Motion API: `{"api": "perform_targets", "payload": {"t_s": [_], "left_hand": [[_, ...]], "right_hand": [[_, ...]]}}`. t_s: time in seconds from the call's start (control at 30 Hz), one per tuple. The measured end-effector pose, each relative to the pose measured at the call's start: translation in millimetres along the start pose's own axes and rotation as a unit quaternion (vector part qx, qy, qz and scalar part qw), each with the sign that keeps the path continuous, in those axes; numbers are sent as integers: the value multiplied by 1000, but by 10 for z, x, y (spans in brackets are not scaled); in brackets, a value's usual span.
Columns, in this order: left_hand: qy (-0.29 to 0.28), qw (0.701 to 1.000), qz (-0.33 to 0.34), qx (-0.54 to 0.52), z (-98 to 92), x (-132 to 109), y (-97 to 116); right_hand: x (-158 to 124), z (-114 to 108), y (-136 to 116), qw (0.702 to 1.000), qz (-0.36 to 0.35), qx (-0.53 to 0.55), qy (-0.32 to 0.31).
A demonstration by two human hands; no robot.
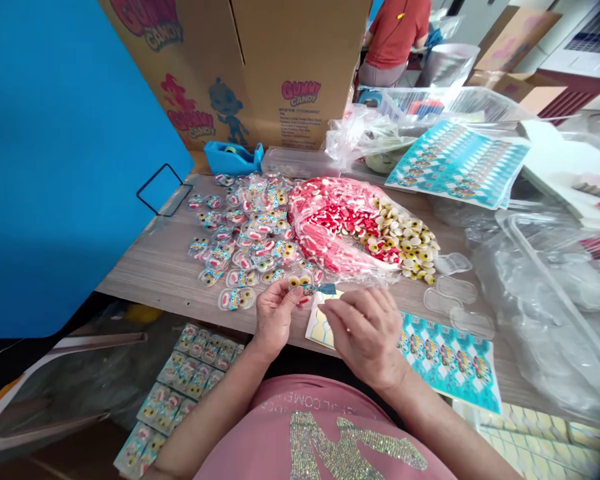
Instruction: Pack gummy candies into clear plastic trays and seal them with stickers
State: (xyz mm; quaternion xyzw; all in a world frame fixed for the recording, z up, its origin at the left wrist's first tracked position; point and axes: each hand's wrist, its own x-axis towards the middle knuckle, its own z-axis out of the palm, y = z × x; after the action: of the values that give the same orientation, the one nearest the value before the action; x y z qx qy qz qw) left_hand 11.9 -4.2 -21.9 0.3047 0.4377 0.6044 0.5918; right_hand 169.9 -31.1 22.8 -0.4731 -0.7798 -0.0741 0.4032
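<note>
My left hand (274,319) pinches a small clear candy pack (300,283) with yellow gummy eyes showing in it. A teal sticker strip (326,289) sticks out from the pack's right side, toward my right hand (367,333). The right fingers are curled together just right of the strip; what they hold, if anything, is hidden. Beneath my hands lies a white and yellow sheet (320,325), partly covered. A teal sticker sheet (450,360) lies to the right of my right hand. Several filled candy packs (237,298) are piled beyond my left hand.
Beyond my hands, an open plastic bag holds red-and-white gummies (330,220) and yellow gummy eyes (410,240). Clear plastic shells (450,293) lie to its right. A blue tape dispenser (234,158) stands before a cardboard box (280,67). A person in red (399,33) sits farther back.
</note>
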Motion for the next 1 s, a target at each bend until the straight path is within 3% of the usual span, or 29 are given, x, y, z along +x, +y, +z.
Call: {"api": "perform_targets", "payload": {"t_s": [0.1, 0.2, 0.33, 0.43, 0.53, 0.7, 0.77, 0.87, 1.0], "left_hand": [[-10, 1000, 23, 6, 2, -27, 5], [-28, 998, 43, 27, -26, -68, -10], [-51, 997, 36, 41, -102, -109, -64], [-80, 996, 17, 39, -148, -121, -108], [-95, 995, 13, 39, -141, -134, -114], [-93, 985, 82, 119, -68, -150, -34], [-87, 980, 121, 132, -65, -128, -3], [-80, 969, 181, 151, -93, -93, 27], [-66, 959, 195, 193, -154, -53, 44]], "right_hand": [[-109, 151, -8, 998, 35, 43, -38], [-129, 279, 19, 992, 85, 85, -28], [-57, 275, 21, 972, 127, 198, -17], [-21, 243, 22, 928, 192, 316, -46], [-73, 273, 19, 864, 257, 424, -92], [-268, 394, 2, 769, 371, 516, -74], [-285, 432, 29, 753, 389, 525, -84], [-209, 458, 76, 752, 371, 527, -138], [-58, 482, 89, 715, 355, 571, -191]]}}
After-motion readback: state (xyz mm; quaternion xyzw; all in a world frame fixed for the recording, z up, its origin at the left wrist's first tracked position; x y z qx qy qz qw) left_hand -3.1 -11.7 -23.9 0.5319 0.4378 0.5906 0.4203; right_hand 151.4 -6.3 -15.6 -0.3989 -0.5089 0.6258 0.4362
